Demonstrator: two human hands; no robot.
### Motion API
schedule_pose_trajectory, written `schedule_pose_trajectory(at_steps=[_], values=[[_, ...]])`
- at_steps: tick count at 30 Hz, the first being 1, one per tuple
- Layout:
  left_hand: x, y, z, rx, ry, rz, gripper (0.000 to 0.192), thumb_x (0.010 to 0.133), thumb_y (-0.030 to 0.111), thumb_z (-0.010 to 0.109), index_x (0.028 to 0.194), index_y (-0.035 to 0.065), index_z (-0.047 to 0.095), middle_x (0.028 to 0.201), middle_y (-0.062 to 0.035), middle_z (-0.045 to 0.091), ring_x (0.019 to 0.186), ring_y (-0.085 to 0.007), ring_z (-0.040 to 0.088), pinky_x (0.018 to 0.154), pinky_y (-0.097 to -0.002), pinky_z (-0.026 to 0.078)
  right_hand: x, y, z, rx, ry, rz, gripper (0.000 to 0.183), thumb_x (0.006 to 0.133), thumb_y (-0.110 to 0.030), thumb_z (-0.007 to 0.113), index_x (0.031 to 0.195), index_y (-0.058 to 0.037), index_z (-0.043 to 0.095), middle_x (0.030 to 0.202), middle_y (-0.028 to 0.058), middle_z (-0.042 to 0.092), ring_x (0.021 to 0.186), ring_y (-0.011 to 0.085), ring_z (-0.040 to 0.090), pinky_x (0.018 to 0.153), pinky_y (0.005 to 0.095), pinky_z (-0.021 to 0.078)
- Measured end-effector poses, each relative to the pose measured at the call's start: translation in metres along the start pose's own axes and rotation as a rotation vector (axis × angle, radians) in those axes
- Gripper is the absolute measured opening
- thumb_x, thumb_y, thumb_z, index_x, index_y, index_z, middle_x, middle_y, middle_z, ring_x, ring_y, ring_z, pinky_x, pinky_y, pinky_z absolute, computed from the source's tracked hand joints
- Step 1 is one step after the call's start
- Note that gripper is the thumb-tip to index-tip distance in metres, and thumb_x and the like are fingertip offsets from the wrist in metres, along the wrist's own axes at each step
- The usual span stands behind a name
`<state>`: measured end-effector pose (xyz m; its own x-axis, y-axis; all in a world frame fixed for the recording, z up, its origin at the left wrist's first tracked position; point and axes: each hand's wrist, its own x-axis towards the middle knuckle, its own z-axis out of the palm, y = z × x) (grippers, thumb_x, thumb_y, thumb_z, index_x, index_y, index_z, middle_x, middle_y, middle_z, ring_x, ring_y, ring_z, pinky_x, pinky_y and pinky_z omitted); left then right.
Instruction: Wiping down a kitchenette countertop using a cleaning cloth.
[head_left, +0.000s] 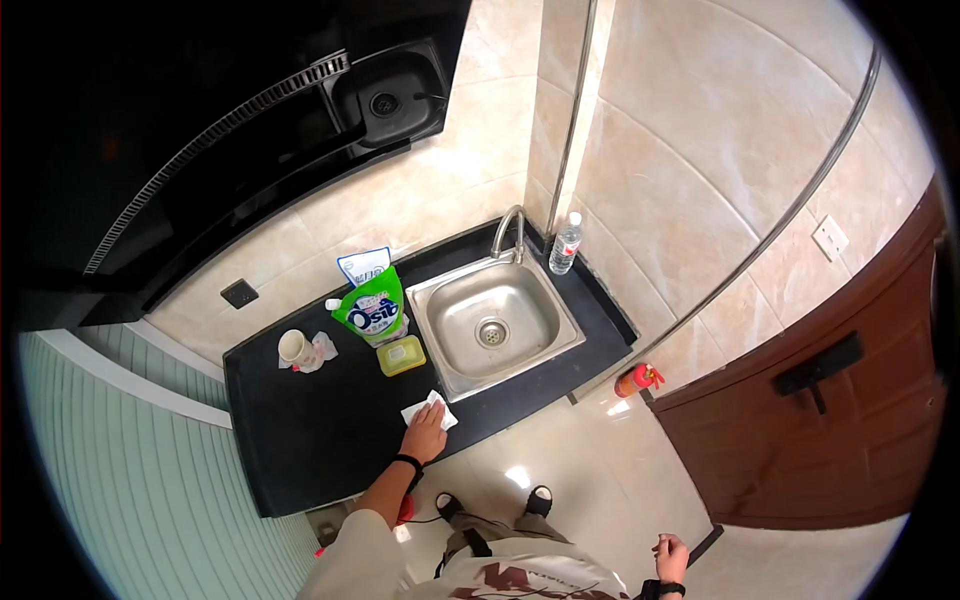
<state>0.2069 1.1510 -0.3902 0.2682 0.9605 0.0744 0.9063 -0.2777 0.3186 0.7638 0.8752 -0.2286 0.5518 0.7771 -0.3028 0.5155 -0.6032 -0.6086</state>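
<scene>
My left hand (426, 433) lies palm down over a white paper tissue (448, 420), pressing it against the black countertop (330, 442) by the near left corner of the sink. The stainless steel sink (442, 330) holds no dishes, and its drain is visible. Away from the counter, at the lower right, my right hand (670, 556) hangs beside my body. Its fingers are loosely curled and nothing shows in them. A yellow plastic box (402, 355) sits on the counter left of the sink. Behind it stands a green detergent refill pouch (373, 307) with a white spout cap.
A paper cup (295, 348) rests on a crumpled wrapper at the left. A white packet (364, 264) leans by the wall. The faucet (510, 232) and a water bottle (565, 246) stand behind the sink. A red fire extinguisher (636, 381) is near the brown door (802, 450).
</scene>
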Motion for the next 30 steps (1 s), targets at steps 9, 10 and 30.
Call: schedule_pose_trajectory(at_steps=[9, 10, 30], values=[[0.059, -0.036, 0.007, 0.069, -0.088, -0.175, 0.063, 0.087, 0.023, 0.054, 0.144, -0.0007, 0.041, 0.154, -0.0169, 0.036, 0.141, -0.0362, 0.035, 0.116, -0.0452, 0.028, -0.009, 0.010, -0.006, -0.080, 0.057, 0.010, 0.029, 0.097, -0.022, 0.057, 0.095, 0.0038, 0.069, 0.065, 0.0102, 0.068, 0.054, 0.0141, 0.062, 0.053, 0.0298, 0.0496], [0.060, -0.035, 0.006, 0.038, -0.073, -0.161, 0.064, 0.086, 0.023, 0.054, 0.144, -0.0014, 0.041, 0.153, -0.0172, 0.037, 0.140, -0.0361, 0.036, 0.116, -0.0450, 0.028, -0.013, 0.012, -0.007, -0.087, 0.061, 0.014, 0.029, 0.097, -0.022, 0.057, 0.095, 0.0038, 0.069, 0.065, 0.0102, 0.068, 0.054, 0.0141, 0.062, 0.053, 0.0298, 0.0496], [-0.052, -0.024, -0.014, -0.012, -0.006, -0.216, 0.065, 0.085, 0.022, 0.054, 0.144, -0.0019, 0.041, 0.150, -0.0213, 0.040, 0.138, -0.0374, 0.038, 0.115, -0.0451, 0.031, 0.016, -0.059, 0.040, 0.017, -0.012, -0.072, 0.029, 0.098, -0.023, 0.055, 0.097, 0.0035, 0.069, 0.068, 0.0119, 0.069, 0.062, 0.0186, 0.068, 0.059, 0.0317, 0.0519]])
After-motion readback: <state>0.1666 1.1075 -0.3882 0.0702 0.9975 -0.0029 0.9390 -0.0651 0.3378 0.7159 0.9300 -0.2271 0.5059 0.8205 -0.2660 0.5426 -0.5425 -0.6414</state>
